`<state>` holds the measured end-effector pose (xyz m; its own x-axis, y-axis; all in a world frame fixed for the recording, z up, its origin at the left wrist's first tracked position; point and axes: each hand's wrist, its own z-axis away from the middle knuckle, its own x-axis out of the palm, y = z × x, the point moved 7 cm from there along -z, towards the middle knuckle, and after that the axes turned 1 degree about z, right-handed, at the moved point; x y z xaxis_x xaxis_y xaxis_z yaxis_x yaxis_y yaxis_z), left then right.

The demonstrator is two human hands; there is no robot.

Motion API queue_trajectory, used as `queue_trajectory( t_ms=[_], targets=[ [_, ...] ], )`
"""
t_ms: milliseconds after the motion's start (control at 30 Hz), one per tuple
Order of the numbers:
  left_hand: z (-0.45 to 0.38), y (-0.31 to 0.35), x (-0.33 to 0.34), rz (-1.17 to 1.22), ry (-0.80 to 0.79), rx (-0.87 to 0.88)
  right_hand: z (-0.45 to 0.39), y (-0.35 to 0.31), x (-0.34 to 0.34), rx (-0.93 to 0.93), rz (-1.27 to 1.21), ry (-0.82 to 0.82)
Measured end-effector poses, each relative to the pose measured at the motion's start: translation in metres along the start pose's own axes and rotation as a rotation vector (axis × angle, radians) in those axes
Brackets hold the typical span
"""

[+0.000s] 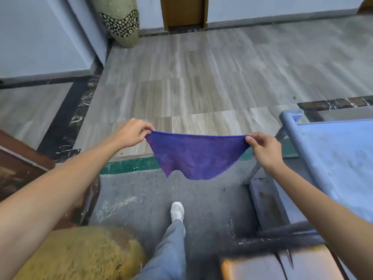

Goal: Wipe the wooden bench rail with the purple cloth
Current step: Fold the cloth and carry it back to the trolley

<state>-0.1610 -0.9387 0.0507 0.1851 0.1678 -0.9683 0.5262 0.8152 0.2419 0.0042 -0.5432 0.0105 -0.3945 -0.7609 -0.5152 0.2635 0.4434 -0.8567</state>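
Purple cloth (196, 156) stretched between left hand (132, 132), right hand (264, 147) fingertips.

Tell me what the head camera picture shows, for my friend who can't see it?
Two hands, left hand and right hand, stretch a purple cloth out in the air by its top corners, above a grey floor. A blue table is on the right, and one white shoe shows below.

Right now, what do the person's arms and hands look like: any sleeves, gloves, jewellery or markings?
Both forearms are bare up to the frame edges, with no sleeves in view. The left hand and right hand wear no gloves, and no rings, watch or wristband show. No markings are visible. Fingernails look short and unpainted.
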Motion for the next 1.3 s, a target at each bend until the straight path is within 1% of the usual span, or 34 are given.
queue_trajectory(
  t_ms=[100, 167, 300, 367, 400, 434, 534, 634, 701, 767, 801, 867, 934, 1001, 1168, 1301],
  targets=[
    [-0.083, -0.037, 0.002, 0.025, -0.019, -0.057, -0.061, 0.000, 0.019, 0.018, 0.069, 0.013],
    [-0.139, -0.048, 0.002, 0.108, -0.022, -0.058, -0.096, -0.001, 0.029, 0.068, 0.081, 0.024],
    [-0.250, -0.051, -0.008, 0.250, -0.018, -0.038, -0.152, -0.004, 0.033, 0.154, 0.064, 0.099],
    [-0.297, -0.044, -0.011, 0.360, -0.011, -0.029, -0.173, -0.004, 0.030, 0.201, 0.037, 0.125],
    [-0.324, -0.038, -0.012, 0.392, -0.004, -0.019, -0.183, -0.003, 0.025, 0.199, 0.068, 0.140],
    [-0.355, -0.030, -0.014, 0.399, 0.008, 0.000, -0.194, -0.004, 0.016, 0.184, 0.148, 0.157],
    [-0.436, -0.007, -0.011, 0.433, 0.014, 0.060, -0.223, -0.011, -0.008, 0.121, 0.510, 0.152],
    [-0.519, 0.032, 0.005, 0.512, -0.031, 0.104, -0.257, -0.003, -0.030, 0.125, 0.674, 0.119],
    [-0.579, 0.076, 0.013, 0.529, -0.043, 0.167, -0.288, 0.009, -0.052, 0.158, 0.710, 0.122],
    [-0.622, 0.115, 0.020, 0.527, -0.051, 0.235, -0.314, 0.024, -0.068, 0.204, 0.704, 0.083],
    [-0.656, 0.147, 0.025, 0.495, -0.066, 0.279, -0.334, 0.042, -0.085, 0.266, 0.681, 0.080],
    [-0.689, 0.186, 0.034, 0.453, -0.100, 0.335, -0.348, 0.057, -0.101, 0.339, 0.647, 0.016],
    [-0.730, 0.233, 0.045, 0.397, -0.129, 0.391, -0.361, 0.079, -0.120, 0.417, 0.589, -0.014],
    [-0.766, 0.285, 0.059, 0.355, -0.176, 0.458, -0.368, 0.095, -0.142, 0.483, 0.545, 0.012],
    [-0.814, 0.421, 0.098, 0.332, -0.286, 0.603, -0.357, 0.130, -0.190, 0.665, 0.437, 0.079],
    [-0.819, 0.555, 0.133, 0.294, -0.374, 0.813, -0.337, 0.156, -0.220, 0.782, 0.252, 0.169]
  ],
)
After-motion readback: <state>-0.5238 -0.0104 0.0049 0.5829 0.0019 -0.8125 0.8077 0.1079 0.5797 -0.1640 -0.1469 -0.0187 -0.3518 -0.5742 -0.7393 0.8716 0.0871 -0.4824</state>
